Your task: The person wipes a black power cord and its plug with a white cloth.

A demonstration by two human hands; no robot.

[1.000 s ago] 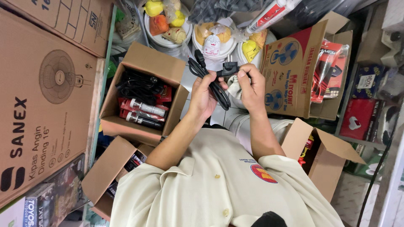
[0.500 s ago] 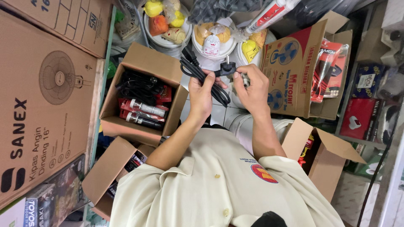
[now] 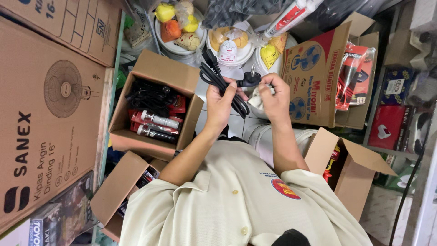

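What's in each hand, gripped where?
Left hand grips a coiled black power cord around the middle of its loops. Right hand pinches the cord's plug end with its fingertips.

Person's wearing a beige short-sleeve collared shirt (image 3: pixel 236 205) with a small button on the placket, plus a round red-and-blue badge (image 3: pixel 285 188) at about 3 o'clock. Bare forearms, nothing on the wrists.

So it's a black power cord (image 3: pixel 223 84), looped up into a loose bundle and held up in the air, not resting on anything. The left hand (image 3: pixel 220 104) is wrapped around the coils, and the right hand (image 3: pixel 274 98) pinches the plug end (image 3: pixel 251 79), whose metal pins stick upward.
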